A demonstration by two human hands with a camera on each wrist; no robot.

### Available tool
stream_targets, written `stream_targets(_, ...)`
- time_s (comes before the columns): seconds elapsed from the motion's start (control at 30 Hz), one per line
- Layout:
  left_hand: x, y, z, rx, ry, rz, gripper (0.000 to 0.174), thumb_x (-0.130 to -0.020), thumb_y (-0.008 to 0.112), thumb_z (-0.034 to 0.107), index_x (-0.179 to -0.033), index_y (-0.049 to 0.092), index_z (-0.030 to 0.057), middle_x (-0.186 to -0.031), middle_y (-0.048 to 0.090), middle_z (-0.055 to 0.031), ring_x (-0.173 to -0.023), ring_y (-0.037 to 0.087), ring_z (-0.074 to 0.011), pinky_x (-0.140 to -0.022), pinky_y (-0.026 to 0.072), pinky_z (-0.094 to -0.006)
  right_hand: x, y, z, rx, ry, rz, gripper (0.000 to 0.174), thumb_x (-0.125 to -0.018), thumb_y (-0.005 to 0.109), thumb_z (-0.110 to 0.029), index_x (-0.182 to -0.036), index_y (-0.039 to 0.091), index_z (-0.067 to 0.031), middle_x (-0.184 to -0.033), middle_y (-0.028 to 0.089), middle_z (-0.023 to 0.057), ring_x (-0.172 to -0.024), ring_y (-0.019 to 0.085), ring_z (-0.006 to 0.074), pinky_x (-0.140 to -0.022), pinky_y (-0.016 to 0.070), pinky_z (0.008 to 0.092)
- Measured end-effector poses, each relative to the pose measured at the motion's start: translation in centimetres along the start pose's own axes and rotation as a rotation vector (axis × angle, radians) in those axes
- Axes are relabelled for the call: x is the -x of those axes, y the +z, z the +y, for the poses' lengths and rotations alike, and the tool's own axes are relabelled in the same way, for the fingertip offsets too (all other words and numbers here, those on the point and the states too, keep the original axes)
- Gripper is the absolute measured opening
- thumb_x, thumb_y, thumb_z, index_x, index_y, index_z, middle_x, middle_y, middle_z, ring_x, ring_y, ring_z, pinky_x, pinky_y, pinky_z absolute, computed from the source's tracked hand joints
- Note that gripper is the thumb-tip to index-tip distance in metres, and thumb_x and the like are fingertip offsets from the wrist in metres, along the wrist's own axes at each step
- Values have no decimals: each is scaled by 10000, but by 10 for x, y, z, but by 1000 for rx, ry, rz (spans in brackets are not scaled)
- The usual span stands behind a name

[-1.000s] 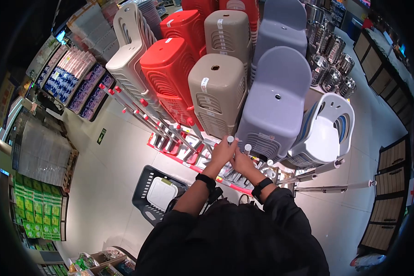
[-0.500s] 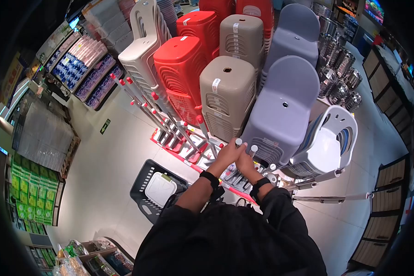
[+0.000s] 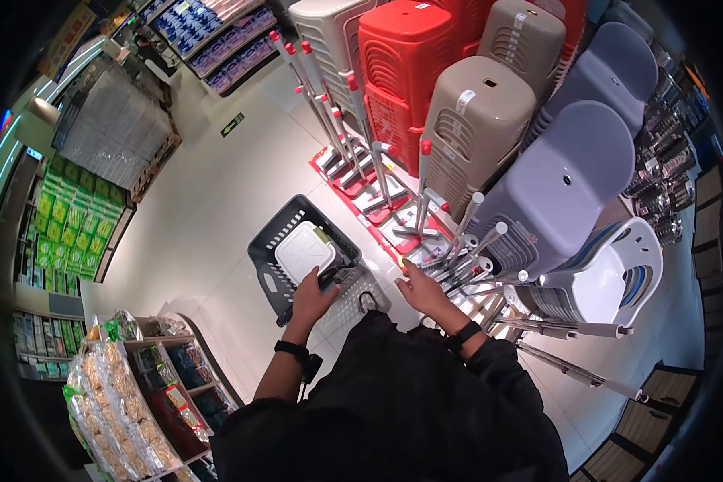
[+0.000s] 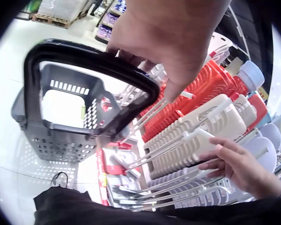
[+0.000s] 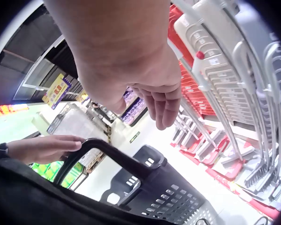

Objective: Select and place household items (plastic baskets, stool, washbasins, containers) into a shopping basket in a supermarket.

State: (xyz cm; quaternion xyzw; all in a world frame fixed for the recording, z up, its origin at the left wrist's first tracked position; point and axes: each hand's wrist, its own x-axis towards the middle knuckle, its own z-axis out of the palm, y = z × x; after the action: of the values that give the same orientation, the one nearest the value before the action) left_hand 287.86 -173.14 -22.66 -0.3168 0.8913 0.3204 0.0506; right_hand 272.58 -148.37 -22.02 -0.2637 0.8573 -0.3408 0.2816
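Observation:
A dark grey shopping basket (image 3: 267, 271) stands on the floor at my left front, with a white lidded box (image 3: 304, 251) inside. Its black handle (image 4: 84, 49) is raised. My left hand (image 3: 313, 301) is right at the handle, fingers extended over the bar, not wrapped round it in the right wrist view. Off to the right, my right hand (image 3: 424, 291) hangs in the air with loosely bent fingers and holds nothing. Close beyond it rise long-handled brooms and dustpans (image 3: 467, 221) with white-capped poles; several brush heads (image 5: 258, 176) show in the right wrist view.
Stacked red stools (image 3: 398, 68), beige stools (image 3: 482, 104) and purple-grey chairs (image 3: 554, 185) rise behind the brooms. White chairs (image 3: 602, 277) and leaning poles (image 3: 586, 328) stand at the right. A shelf of bagged snacks (image 3: 120, 410) is at the near left, with tiled floor (image 3: 217, 209) beyond.
My hands, together at a white-capped pole before, have come apart. The left has moved left and down to the basket handle; the right has left the pole. My view has swung left.

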Motion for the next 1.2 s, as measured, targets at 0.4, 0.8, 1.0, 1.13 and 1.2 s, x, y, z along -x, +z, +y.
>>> stream_targets(0.4, 15, -30, -92, -21, -167, -311, 528, -790, 653, 569, -1119, 679, 157, -946, 723, -141, -932, 690, -327, -812, 539, -425, -59, 126, -103, 401, -311, -174, 723, -821, 687, -199, -1451, 346, -101, -1411, 409, 253, -1230, 488, 419, -972, 476, 461)
stream_targets(0.8, -23, -30, -103, 48, -82, -362, 493, -806, 632, 549, -1098, 676, 154, -932, 720, -150, -898, 692, -347, -794, 545, -441, -102, 153, -98, 396, -316, -2, 550, -782, 675, -134, -1281, 460, -45, -1374, 423, 271, -1224, 487, 432, -997, 447, 473)
stream_targets(1.0, -42, -46, -114, 36, -118, -297, 477, -790, 652, 549, -1059, 685, 157, -884, 718, -146, -890, 691, -333, -779, 541, -424, -117, 156, -117, 368, -253, -22, 513, -778, 656, -113, -1252, 471, -38, -1339, 441, 252, -1222, 478, 419, -992, 448, 455)
stream_targets(1.13, -56, -57, -118, 61, -144, -307, 466, -793, 652, 550, -1055, 686, 166, -884, 719, -142, -896, 690, -334, -781, 540, -425, -138, 159, -117, 335, -277, -34, 518, -780, 665, -118, -1254, 464, -50, -1350, 433, 241, -1222, 480, 409, -978, 461, 457)
stream_targets(1.2, -63, -63, -120, 38, -173, -295, 465, -792, 656, 549, -1043, 690, 159, -880, 719, -137, -901, 688, -332, -782, 539, -424, -148, 161, -122, 332, -285, -54, 538, -784, 680, -129, -1269, 458, -57, -1366, 425, 243, -1239, 475, 404, -990, 459, 452)
